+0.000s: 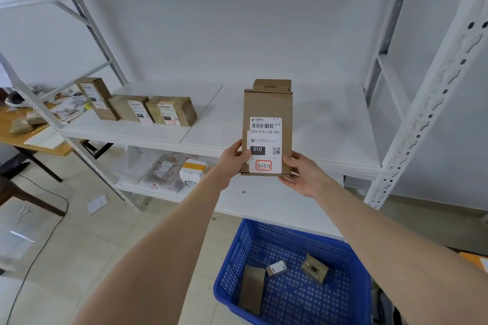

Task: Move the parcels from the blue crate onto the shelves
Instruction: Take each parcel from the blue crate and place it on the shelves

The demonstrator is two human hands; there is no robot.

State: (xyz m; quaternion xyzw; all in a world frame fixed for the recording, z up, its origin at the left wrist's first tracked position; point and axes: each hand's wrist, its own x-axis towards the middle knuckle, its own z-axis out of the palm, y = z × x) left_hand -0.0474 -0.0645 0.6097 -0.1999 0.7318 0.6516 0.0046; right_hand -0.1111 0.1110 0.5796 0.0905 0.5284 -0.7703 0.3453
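Both hands are on a brown box [266, 124], held upright at the front edge of the middle shelf [330, 124]: the left hand [235, 157] pinches its lower left edge and the right hand [301, 174] cups the lower right corner. This looks like the placing step, and the next move calls for setting it down, perhaps beside the three boxes [137, 105] at nine o'clock. At five o'clock the blue crate [237, 258] holds three more parcels; the fingers behind the box are hidden, and the crate's near side is cut off.
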